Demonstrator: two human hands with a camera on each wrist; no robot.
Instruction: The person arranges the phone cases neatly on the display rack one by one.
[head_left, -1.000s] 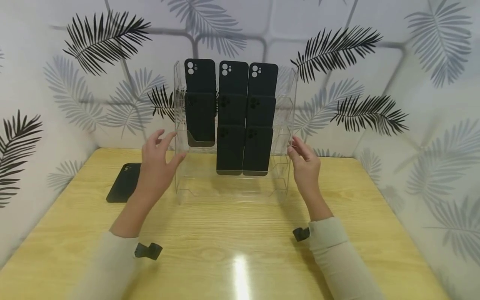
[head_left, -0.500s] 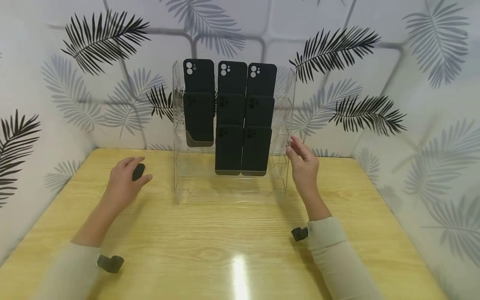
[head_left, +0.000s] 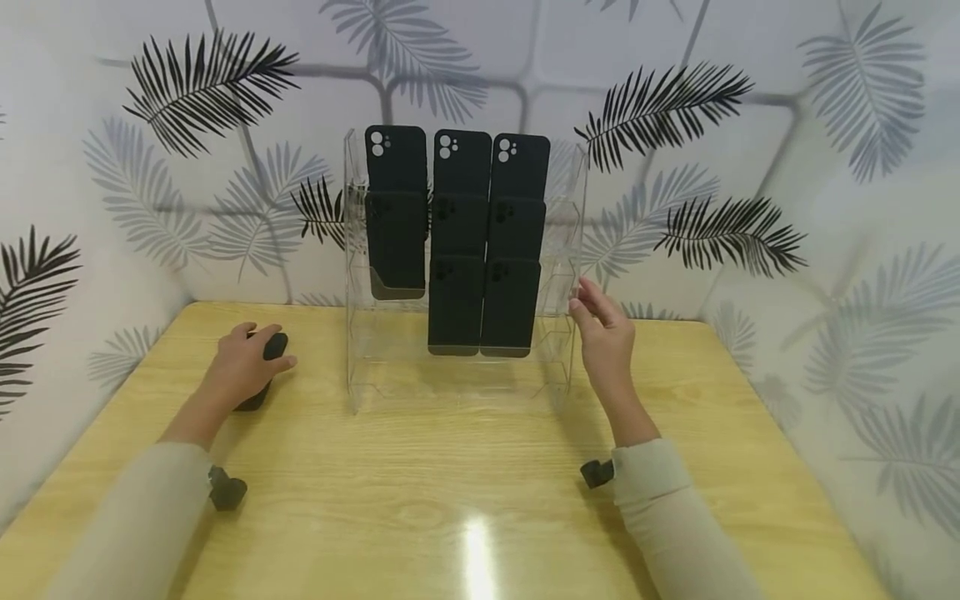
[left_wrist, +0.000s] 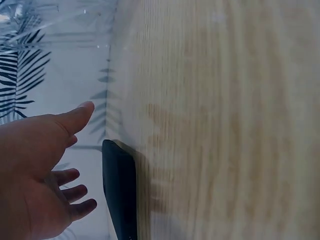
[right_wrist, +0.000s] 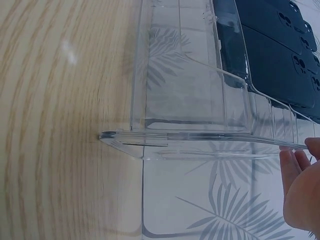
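A clear acrylic display rack (head_left: 459, 392) stands upright, with black phone cases (head_left: 453, 308) leaning in its tiers in three columns. My right hand (head_left: 609, 342) pinches the rack's right side panel; in the right wrist view the thumb (right_wrist: 313, 146) and fingers lie on either side of its edge. On the left of the table lies a black phone case (head_left: 276, 345), partly hidden under my left hand (head_left: 243, 367). The left wrist view has that hand's fingers spread, with a gap between them and the case (left_wrist: 120, 185).
A wooden table (head_left: 420, 492) carries everything. Behind it rises a wall (head_left: 247, 233) with a leaf pattern, close behind the rack. The left and middle columns of cases stand slightly apart; the left column ends higher than the other two.
My left hand has moved away from the rack's left side, leftward and down over the phone case on the table. The right hand has stayed at the rack's right panel.
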